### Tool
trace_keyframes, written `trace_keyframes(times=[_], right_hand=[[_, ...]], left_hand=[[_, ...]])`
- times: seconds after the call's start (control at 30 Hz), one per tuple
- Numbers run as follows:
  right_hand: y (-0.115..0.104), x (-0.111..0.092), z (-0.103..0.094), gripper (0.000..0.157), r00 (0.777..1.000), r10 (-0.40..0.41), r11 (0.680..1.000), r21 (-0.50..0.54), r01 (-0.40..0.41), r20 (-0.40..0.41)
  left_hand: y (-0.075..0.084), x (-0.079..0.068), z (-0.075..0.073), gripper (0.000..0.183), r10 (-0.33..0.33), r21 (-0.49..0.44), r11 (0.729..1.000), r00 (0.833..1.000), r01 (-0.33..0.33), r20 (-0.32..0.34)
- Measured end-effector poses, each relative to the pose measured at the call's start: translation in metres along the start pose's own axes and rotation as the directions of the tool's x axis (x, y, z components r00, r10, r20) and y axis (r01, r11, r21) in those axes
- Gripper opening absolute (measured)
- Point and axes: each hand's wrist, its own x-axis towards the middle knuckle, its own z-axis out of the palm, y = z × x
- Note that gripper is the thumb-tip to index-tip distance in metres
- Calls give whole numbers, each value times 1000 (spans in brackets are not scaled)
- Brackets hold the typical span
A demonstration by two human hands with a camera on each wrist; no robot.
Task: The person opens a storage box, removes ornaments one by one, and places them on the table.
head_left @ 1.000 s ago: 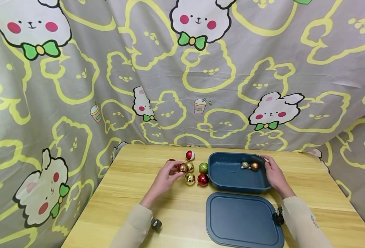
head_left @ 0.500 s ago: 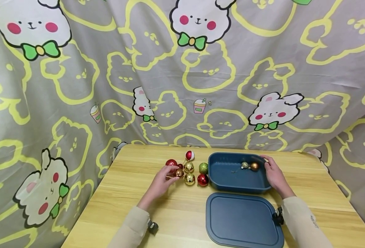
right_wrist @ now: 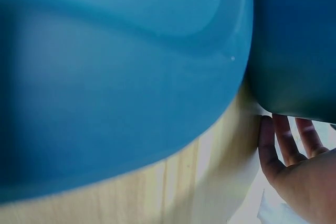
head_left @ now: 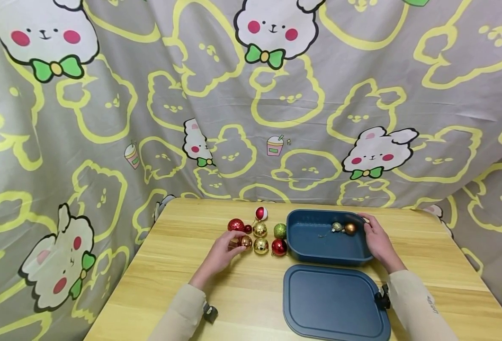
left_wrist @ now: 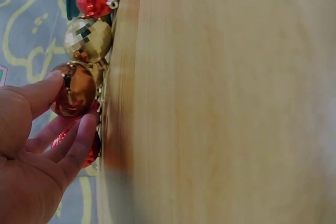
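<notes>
In the head view, my left hand [head_left: 222, 251] pinches a shiny copper Christmas bauble [head_left: 245, 241] between thumb and fingers at the left of the bauble group. The left wrist view shows the thumb on one side of this bauble [left_wrist: 79, 92], fingers on the other. Around it lie a red glitter bauble [head_left: 235, 225], a small red one [head_left: 248, 228] and two gold ones [head_left: 260, 229]. My right hand [head_left: 378, 239] holds the right end of a dark blue box [head_left: 295, 237]; its fingers lie along the outer wall in the right wrist view. Inside sit a pale bauble [head_left: 336, 227] and a copper one [head_left: 350, 229].
A green glitter bauble [head_left: 280, 231] and a red bauble [head_left: 279, 247] lie by the box's left wall. Farther back is a red-and-white bauble [head_left: 261, 213]. The blue lid [head_left: 336, 300] lies flat in front of the box. A patterned curtain [head_left: 251, 104] hangs behind the table [head_left: 157, 265].
My left hand has moved the copper bauble left and toward me, away from the gold ones, uncovering the red glitter bauble. The right hand and box stay in place.
</notes>
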Motion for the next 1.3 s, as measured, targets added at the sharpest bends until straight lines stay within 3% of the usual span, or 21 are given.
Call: trace_keyframes(times=[0.4, 1.3], right_hand=[[1, 0, -1, 50, 1000, -1, 1000, -5, 1, 0], [1, 0, -1, 49, 1000, -3, 1000, -29, 3, 0]], left_hand=[[1, 0, 1, 40, -14, -29, 999, 1000, 14, 13], [4, -5, -3, 45, -41, 22, 999, 999, 41, 4]])
